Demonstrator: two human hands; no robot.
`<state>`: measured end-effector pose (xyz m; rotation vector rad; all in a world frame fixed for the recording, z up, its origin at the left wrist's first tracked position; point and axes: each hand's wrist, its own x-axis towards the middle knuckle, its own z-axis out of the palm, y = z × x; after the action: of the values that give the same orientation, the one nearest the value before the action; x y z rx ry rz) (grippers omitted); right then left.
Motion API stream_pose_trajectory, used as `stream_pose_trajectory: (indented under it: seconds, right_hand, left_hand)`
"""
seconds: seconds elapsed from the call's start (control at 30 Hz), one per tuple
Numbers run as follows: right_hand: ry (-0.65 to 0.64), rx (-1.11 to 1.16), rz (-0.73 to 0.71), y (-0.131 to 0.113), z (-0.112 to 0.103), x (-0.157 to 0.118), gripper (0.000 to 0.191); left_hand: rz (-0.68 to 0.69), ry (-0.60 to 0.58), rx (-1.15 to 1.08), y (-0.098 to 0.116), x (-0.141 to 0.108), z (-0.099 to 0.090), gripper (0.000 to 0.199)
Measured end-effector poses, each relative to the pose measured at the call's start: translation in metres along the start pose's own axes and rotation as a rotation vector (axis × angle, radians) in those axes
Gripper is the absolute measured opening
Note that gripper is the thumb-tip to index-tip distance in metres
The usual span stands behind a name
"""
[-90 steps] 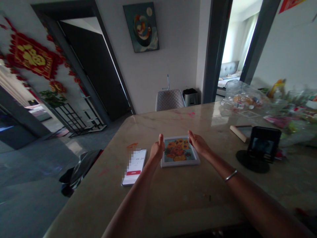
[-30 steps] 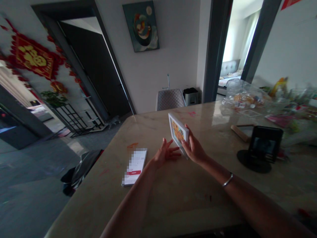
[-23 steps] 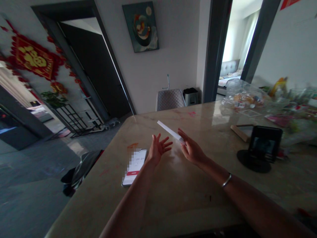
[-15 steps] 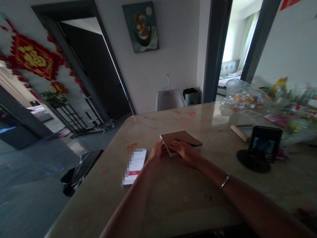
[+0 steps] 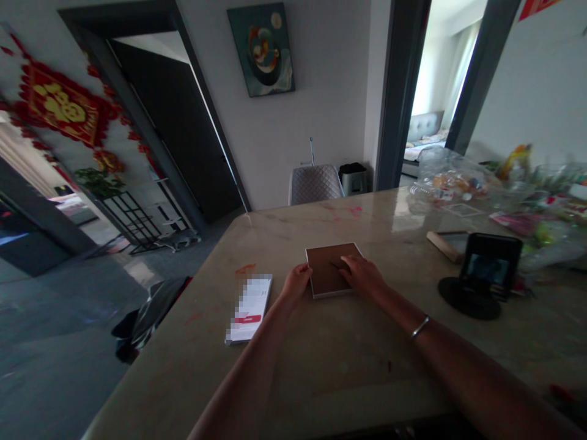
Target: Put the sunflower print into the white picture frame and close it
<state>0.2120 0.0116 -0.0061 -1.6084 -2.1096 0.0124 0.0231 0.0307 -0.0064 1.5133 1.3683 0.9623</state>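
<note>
Left hand (image 5: pixel 296 284) half open, fingers touching left edge of framed picture (image 5: pixel 326 270), brown back up on marble counter (image 5: pixel 321 373). Right hand (image 5: pixel 362 275) open, flat on back, not gripping. Phone (image 5: pixel 250 308) near left.

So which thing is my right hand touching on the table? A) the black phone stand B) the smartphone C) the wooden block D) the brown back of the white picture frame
D. The right hand lies with its fingers on the brown back of the white picture frame, which is lying face down on the table.
</note>
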Motion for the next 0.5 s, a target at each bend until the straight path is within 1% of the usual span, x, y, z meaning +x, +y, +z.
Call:
stream_pose_trajectory:
  seconds: [0.07, 0.2, 0.33, 0.43, 0.5]
  right_hand:
    - [-0.05, -0.021, -0.011, 0.003, 0.0, 0.001, 0.034]
    - [-0.098, -0.083, -0.038, -0.002, -0.005, 0.002, 0.031]
    - [-0.137, -0.14, -0.065, -0.007, -0.01, 0.002, 0.028]
    - [-0.131, -0.139, -0.077, -0.009, -0.012, 0.001, 0.025]
    - [-0.129, -0.125, -0.074, -0.01, -0.014, 0.0, 0.024]
  left_hand:
    - [0.041, 0.029, 0.087, -0.002, 0.001, 0.0, 0.023]
    - [0.074, 0.066, 0.216, -0.006, 0.004, -0.001, 0.022]
    - [0.076, 0.07, 0.241, -0.009, 0.006, -0.002, 0.021]
    - [0.048, 0.107, 0.249, -0.01, 0.007, -0.002, 0.021]
    - [0.039, 0.105, 0.249, -0.01, 0.008, -0.003, 0.021]
